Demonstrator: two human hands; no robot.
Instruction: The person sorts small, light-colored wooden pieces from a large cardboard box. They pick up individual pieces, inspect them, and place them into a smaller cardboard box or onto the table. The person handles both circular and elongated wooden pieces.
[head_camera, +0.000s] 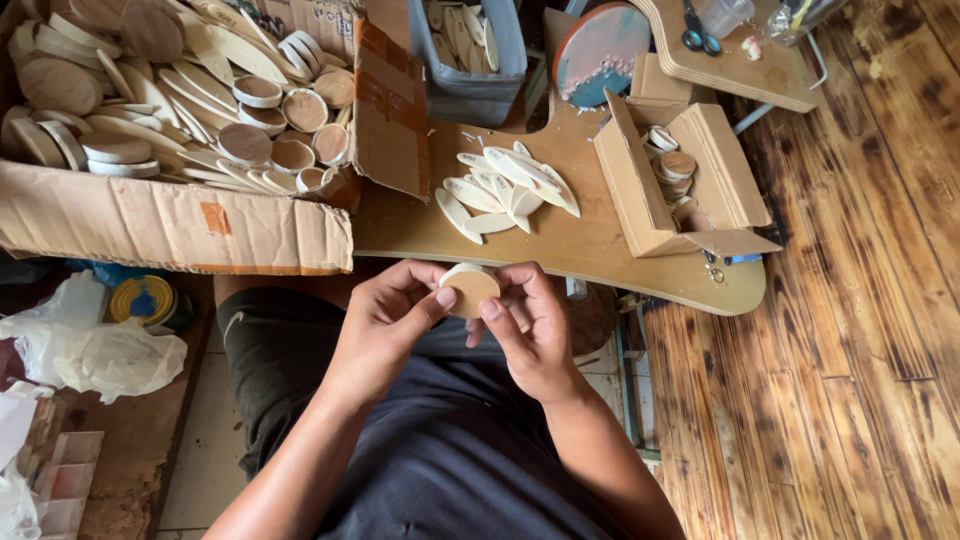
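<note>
I have the left hand (385, 320) and the right hand (530, 325) both closed on one small round wooden disc (470, 291), thumbs on its face, fingers curled behind, held over my lap just off the near edge of the wooden board (600, 250). I judge this an inspecting or turning step; the next move calls for a firm pinch at the rim. The disc looks pale tan, flat and smooth, with a lighter edge. Beyond it, leaf-shaped wooden pieces (505, 190) lie fanned mid-board; a small cardboard box (640, 190) sits toward the right edge, a large cardboard box (180, 225) of discs at the left.
</note>
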